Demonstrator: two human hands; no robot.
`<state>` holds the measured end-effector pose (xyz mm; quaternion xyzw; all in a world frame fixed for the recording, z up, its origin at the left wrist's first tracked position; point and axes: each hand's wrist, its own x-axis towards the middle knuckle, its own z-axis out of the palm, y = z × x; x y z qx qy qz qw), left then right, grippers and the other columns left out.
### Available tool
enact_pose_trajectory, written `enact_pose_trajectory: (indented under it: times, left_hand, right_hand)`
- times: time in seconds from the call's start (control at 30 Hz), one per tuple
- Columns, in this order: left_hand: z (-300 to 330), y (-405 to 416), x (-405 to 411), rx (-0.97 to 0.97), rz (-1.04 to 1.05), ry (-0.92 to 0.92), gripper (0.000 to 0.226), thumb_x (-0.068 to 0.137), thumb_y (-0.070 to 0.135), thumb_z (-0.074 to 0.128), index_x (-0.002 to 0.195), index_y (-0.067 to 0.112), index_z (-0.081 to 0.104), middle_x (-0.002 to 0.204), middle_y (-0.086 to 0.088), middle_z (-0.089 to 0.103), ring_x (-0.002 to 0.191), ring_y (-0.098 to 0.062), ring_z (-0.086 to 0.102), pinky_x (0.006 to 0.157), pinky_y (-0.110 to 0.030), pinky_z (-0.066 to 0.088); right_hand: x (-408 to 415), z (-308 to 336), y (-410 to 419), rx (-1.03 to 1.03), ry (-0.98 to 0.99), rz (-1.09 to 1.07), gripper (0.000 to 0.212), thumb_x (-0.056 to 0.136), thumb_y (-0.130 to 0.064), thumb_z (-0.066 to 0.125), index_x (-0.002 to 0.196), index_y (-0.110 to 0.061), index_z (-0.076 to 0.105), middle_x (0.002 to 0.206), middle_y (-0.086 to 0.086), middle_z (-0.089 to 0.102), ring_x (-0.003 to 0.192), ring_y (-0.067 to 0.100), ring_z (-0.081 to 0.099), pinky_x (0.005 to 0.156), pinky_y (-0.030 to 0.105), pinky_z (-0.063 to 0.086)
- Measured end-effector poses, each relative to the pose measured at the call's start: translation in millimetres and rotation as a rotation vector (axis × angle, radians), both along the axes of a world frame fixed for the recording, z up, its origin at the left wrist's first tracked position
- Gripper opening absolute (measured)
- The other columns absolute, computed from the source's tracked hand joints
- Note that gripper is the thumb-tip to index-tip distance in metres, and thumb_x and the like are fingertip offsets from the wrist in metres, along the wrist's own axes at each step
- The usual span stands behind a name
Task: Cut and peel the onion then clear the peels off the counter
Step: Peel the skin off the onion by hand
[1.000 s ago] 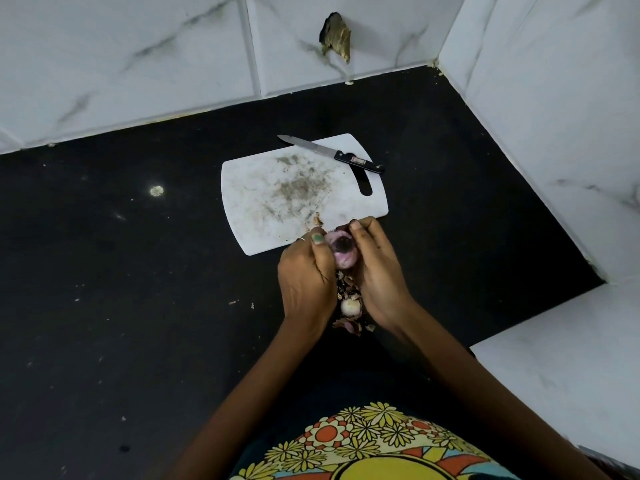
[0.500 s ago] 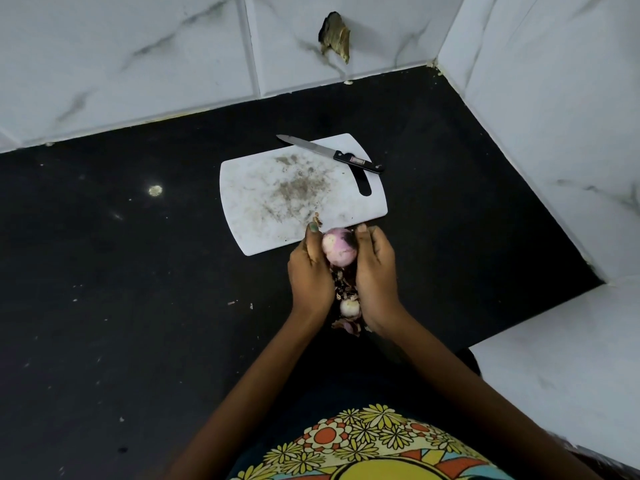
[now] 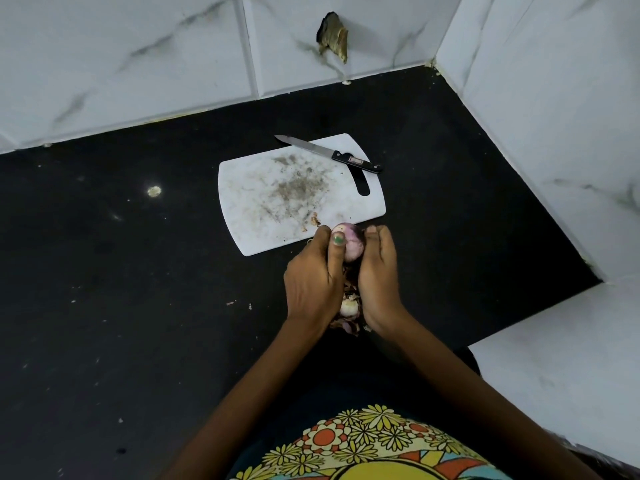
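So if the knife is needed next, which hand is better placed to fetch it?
Right, probably. The knife lies on the cutting board's far right edge, handle toward the right hand. The left hand grips the onion, thumb over it, and could hold it alone.

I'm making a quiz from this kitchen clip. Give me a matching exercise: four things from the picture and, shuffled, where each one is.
Things:
1. onion
2. knife
3. peels
4. board

Places:
A. flat on the black counter
B. across the board's far corner
C. held between both hands
D. piled on the counter under the hands

Pairs: 1-C, 2-B, 3-D, 4-A
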<state>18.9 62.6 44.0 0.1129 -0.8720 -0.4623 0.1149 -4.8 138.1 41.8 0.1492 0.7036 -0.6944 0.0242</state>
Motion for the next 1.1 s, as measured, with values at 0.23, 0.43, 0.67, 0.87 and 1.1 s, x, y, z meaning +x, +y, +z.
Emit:
enact_pose_trajectory:
  times: [0.23,0.43,0.67,0.87,1.1]
  left_hand:
    - [0.7,1.4,-6.4,0.145,0.115,-0.027,0.053,0.097,0.041,0.023,0.074,0.006,0.055,0.064,-0.005,0.057,0.062,-0.022,0.052,0.059,-0.036,0.035]
    - [-2.8,1.6,-8.8,0.531,0.065,-0.133,0.033,0.104,0.026,0.031,0.091,0.022,0.061,0.089,0.008,0.065,0.080,0.008,0.060,0.072,-0.008,0.043]
    - [1.0,2.6,1.0,0.695,0.026,-0.225,0.031,0.104,0.024,0.030,0.099,0.030,0.060,0.092,0.018,0.061,0.086,0.018,0.056,0.076,-0.001,0.039]
    - [-5.8,-0.2,1.0,0.677,0.059,-0.355,0.046,0.102,0.041,0.024,0.128,0.023,0.056,0.129,0.002,0.059,0.121,-0.015,0.053,0.109,-0.036,0.037]
    - [-6.3,-5.2,0.8,0.620,0.030,-0.305,0.037,0.104,0.025,0.026,0.114,0.014,0.060,0.102,0.006,0.061,0.091,0.003,0.055,0.076,-0.009,0.040]
  right_hand:
    - [-2.9,0.2,1.0,-0.064,-0.010,0.075,0.026,0.104,-0.017,0.031,0.093,-0.015,0.055,0.094,0.002,0.062,0.093,0.014,0.059,0.088,0.035,0.049]
    - [-8.0,2.4,3.8,-0.168,-0.068,0.133,0.029,0.103,-0.017,0.032,0.105,-0.011,0.060,0.110,0.010,0.066,0.106,0.021,0.063,0.094,0.034,0.050]
    - [-5.8,1.4,16.6,-0.114,-0.079,0.163,0.027,0.102,-0.017,0.036,0.091,-0.012,0.059,0.093,0.007,0.065,0.090,0.016,0.061,0.090,0.041,0.049]
    - [-2.2,0.7,27.2,0.047,0.086,0.298,0.016,0.100,-0.021,0.045,0.102,-0.018,0.061,0.097,-0.003,0.067,0.095,0.010,0.064,0.087,0.032,0.051]
    - [-1.0,8.7,33.2,0.061,0.102,0.467,0.035,0.084,-0.017,0.071,0.117,-0.019,0.059,0.114,-0.002,0.066,0.105,0.008,0.064,0.089,0.022,0.051]
